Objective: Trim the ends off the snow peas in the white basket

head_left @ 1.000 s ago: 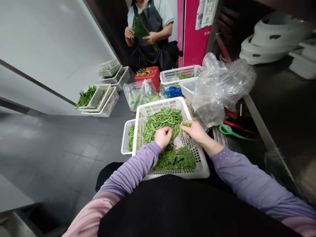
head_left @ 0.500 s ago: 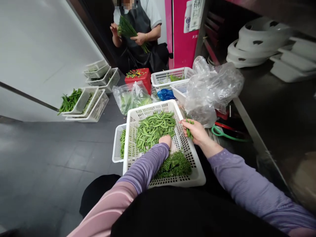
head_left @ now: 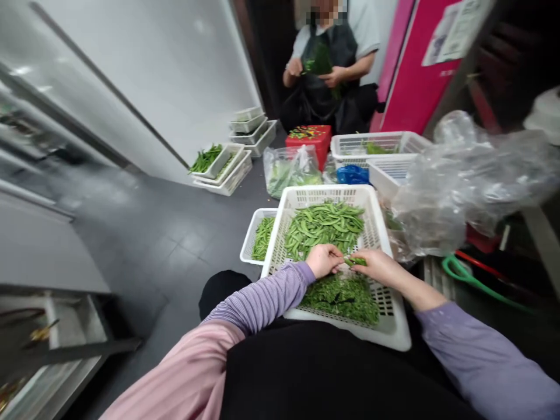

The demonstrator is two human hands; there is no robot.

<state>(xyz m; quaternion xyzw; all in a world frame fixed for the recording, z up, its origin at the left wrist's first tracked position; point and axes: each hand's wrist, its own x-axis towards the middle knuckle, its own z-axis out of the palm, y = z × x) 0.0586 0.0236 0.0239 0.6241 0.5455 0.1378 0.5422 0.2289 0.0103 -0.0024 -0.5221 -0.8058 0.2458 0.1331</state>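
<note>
A white slotted basket stands before my lap. In its far half lies a heap of snow peas, and nearer me is a mound of fine green trimmings. Over the strip between them my two hands meet. My right hand is closed around a few snow peas. The fingertips of my left hand pinch the end of one pod that sticks out of the right hand. Left of the big basket, partly under its rim, a smaller white basket holds more pods.
Behind the basket are a bagged green vegetable, a red box and white baskets. Crumpled clear plastic and green-handled scissors lie right. Stacked baskets line the wall. A co-worker sits opposite, holding green stalks.
My left hand has risen out of the pea heap and met my right hand, which moved in from the basket's right rim. The camera view has swung left.
</note>
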